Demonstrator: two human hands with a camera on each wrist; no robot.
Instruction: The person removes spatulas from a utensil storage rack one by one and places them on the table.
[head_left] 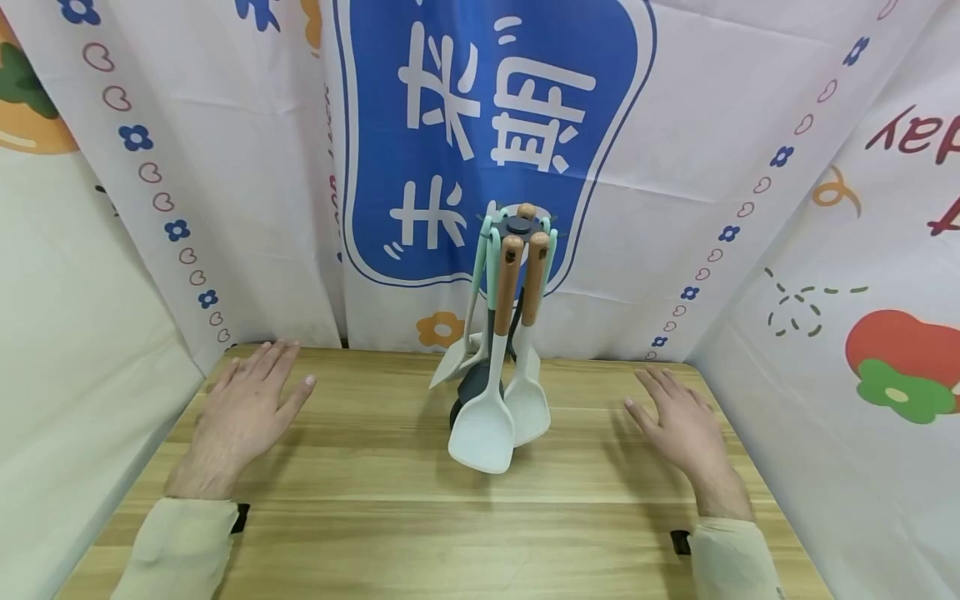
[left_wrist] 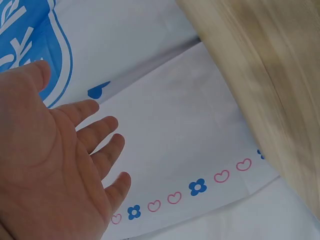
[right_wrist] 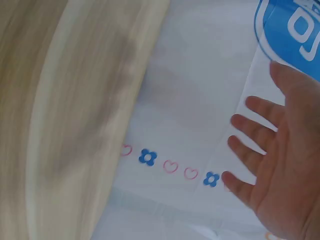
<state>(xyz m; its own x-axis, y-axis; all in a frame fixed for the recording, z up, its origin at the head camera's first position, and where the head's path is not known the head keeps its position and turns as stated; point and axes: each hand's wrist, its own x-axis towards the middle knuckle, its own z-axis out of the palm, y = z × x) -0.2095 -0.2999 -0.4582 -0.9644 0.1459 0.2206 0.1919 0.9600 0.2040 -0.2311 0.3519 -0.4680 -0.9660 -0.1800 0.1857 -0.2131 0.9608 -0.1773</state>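
A rack of kitchen utensils stands near the back middle of the wooden table, its dark round top [head_left: 518,224] ringed with hanging handles. In front hang a white spatula [head_left: 483,429] with a wooden handle and a second white utensil [head_left: 528,404] beside it. A black utensil [head_left: 474,383] and others with mint-green handles [head_left: 480,267] are partly hidden behind them. My left hand [head_left: 243,406] is over the table's left side, fingers spread, holding nothing. Over the right side, my right hand [head_left: 684,427] is likewise empty with its fingers extended. Both hands are apart from the rack.
The wooden table [head_left: 360,533] ends at a printed white curtain [head_left: 630,275] at the back. More cloth hangs at the left [head_left: 75,333] and right [head_left: 817,433] sides, close to the table edges. A dark strap [head_left: 680,542] shows by the right wrist.
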